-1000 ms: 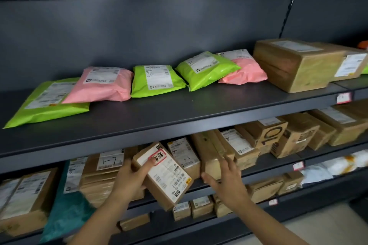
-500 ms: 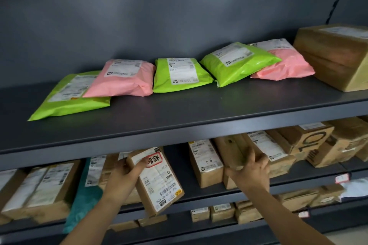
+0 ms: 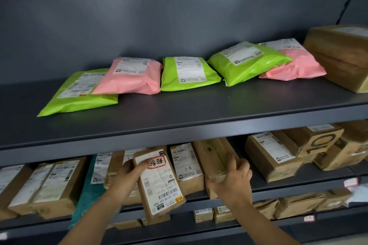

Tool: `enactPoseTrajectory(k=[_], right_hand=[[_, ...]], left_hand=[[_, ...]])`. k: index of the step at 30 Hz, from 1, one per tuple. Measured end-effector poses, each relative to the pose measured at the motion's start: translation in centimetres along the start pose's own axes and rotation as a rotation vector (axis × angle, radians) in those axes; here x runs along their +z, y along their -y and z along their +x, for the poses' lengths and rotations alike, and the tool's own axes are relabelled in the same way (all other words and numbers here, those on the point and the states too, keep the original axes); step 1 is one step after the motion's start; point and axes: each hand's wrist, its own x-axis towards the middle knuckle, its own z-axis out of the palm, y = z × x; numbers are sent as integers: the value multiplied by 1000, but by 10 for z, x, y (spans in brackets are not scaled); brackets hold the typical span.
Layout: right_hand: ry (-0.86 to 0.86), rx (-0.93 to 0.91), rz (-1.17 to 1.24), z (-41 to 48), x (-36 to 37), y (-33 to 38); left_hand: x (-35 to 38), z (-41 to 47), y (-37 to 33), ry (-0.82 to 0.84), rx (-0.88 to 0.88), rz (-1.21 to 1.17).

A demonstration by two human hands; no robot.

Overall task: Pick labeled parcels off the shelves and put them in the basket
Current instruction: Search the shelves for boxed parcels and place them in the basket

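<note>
Curling fingers of left hand (image 3: 130, 173) round labelled parcel (image 3: 161, 187), tilted just off front edge of middle shelf (image 3: 298, 188). Clamping fingers of right hand (image 3: 234, 179) over taped brown box (image 3: 215, 157) standing on that same shelf.

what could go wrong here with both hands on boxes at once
The left hand holds the red-stickered box only near its top, and the box hangs past the shelf edge, so it might slip. The right hand grips the plain brown box tight beside the 9-1 box; pulling could drag that neighbour out.
</note>
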Motion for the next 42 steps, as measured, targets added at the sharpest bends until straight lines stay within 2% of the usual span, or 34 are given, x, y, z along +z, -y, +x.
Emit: enactPoseTrajectory(k=[6, 14, 18, 29, 36, 38, 40, 42], right_hand=[[-136, -172, -250, -6, 1, -15], [-121, -378, -487, -14, 1, -48], [-36, -428, -445, -17, 10, -52], [-86, -445, -427, -11, 18, -39], [-2, -521, -426, -13, 10, -17], [31, -519, -342, -19, -2, -23], [170, -471, -202, -27, -10, -31], [162, -403, -38, -35, -19, -33]], left_hand=[[4, 1, -1, -45, 6, -4], [5, 4, 3, -29, 8, 32], [4, 7, 9, -12, 19, 61], [8, 8, 12, -22, 44, 31], [10, 4, 8, 32, 85, 111], [10, 4, 7, 59, 98, 155], [11, 0, 2, 77, 117, 169], [16, -7, -5, 115, 161, 147]])
